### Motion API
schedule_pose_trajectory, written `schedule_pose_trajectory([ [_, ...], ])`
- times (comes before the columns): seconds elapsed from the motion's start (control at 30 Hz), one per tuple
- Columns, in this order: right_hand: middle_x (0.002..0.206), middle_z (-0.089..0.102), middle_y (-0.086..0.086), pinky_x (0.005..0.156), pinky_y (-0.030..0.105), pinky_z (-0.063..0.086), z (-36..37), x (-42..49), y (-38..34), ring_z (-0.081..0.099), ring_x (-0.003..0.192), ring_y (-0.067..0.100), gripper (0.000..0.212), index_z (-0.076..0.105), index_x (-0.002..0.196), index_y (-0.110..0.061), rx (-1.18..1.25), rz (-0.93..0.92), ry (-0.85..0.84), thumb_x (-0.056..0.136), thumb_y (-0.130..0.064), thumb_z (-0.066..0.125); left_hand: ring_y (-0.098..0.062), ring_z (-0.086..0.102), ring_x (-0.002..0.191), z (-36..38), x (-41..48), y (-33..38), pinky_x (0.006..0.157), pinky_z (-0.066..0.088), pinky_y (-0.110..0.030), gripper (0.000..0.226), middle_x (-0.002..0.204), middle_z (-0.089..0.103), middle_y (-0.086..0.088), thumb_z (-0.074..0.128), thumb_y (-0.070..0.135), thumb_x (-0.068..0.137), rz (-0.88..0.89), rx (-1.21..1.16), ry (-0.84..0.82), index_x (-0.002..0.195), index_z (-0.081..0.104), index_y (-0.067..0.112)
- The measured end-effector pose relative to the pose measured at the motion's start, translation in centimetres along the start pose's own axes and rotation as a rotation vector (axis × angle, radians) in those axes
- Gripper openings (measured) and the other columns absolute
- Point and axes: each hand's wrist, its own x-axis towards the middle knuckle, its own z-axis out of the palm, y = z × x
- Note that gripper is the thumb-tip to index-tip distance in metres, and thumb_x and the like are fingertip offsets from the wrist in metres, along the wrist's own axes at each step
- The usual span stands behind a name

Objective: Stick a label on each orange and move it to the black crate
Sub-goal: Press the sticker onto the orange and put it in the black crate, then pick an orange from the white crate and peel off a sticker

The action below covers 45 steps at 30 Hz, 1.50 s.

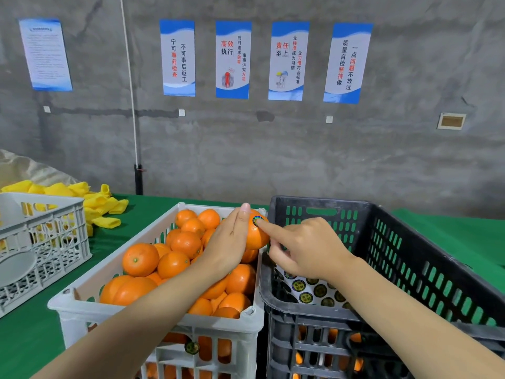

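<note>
Three crates stand on the table (pixel 27 337). The middle crate (pixel 82 305), at the near edge, is heaped with oranges (pixel 140 259). Touching its right side is a stack of two: the upper crate (pixel 410 255) holds a label sheet (pixel 314 292), and the lower crate (pixel 314 351) holds fruit. The left crate (pixel 54 236) stands apart at the left edge, with foam sleeves (pixel 103 206) piled behind it. Posters (pixel 232 60) hang on the wall behind the table.

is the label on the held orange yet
On: a round label sits on the orange gripped by the left hand, and the right hand presses its edge with one fingertip.
</note>
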Motion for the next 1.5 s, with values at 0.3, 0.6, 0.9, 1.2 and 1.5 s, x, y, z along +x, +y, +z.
schedule_pose_trajectory([
  [0.3, 0.050, 0.054, 0.001, 0.043, 0.028, 0.039, 0.2, -1.2, 3.9, 0.054, 0.046, 0.025, 0.062, 0.053, 0.059, -0.017, -0.221, 0.900, 0.046, 0.104, -0.050, 0.025, -0.005, 0.055, 0.108, 0.1, -0.4, 0.0, 0.091, 0.046, -0.025, 0.054, 0.120, 0.061, 0.012, 0.034, 0.068, 0.090, 0.346, 0.363, -0.047, 0.124, 0.055, 0.032],
  [0.6, 0.054, 0.054, -0.002, 0.043, 0.026, 0.030, 1.2, -1.9, 4.7, 0.052, 0.049, 0.016, 0.059, 0.052, 0.062, -0.019, -0.097, 1.024, 0.145, 0.103, -0.051, 0.026, 0.002, 0.059, 0.108, 1.5, -1.1, 0.6, 0.086, 0.052, -0.019, 0.042, 0.116, 0.061, 0.031, 0.063, 0.070, 0.078, 0.340, 0.278, -0.421, 0.116, 0.060, 0.051],
  [0.9, 0.045, 0.039, -0.006, 0.051, 0.034, 0.034, 0.3, -0.9, 3.2, 0.043, 0.046, 0.011, 0.060, 0.035, 0.052, -0.022, 0.334, 0.707, 0.240, 0.100, -0.057, 0.025, 0.005, 0.048, 0.122, 1.2, -0.6, 0.3, 0.103, 0.045, -0.027, 0.067, 0.137, 0.048, 0.021, 0.052, 0.072, 0.081, 0.281, 0.307, -0.199, 0.138, 0.045, 0.038],
  [1.2, 0.066, 0.049, -0.008, 0.058, 0.030, 0.032, -0.3, -0.3, 2.2, 0.047, 0.062, 0.014, 0.046, 0.050, 0.069, -0.022, 0.104, 0.547, 0.208, 0.100, -0.050, 0.030, -0.018, 0.074, 0.081, 1.2, -0.7, 1.1, 0.073, 0.060, -0.035, 0.017, 0.080, 0.076, -0.002, 0.069, 0.022, 0.094, 0.199, -0.068, -0.132, 0.078, 0.069, 0.016],
  [1.5, 0.091, 0.069, -0.008, 0.057, 0.031, 0.053, 0.1, -0.3, 0.8, 0.065, 0.080, 0.013, 0.027, 0.075, 0.101, -0.019, 0.196, 0.277, 0.084, 0.088, -0.029, 0.055, -0.005, 0.059, 0.062, 0.6, -0.8, 0.9, 0.064, 0.051, -0.028, 0.018, 0.066, 0.067, 0.004, 0.074, 0.023, 0.088, 0.196, 0.099, 0.027, 0.075, 0.071, 0.011],
])
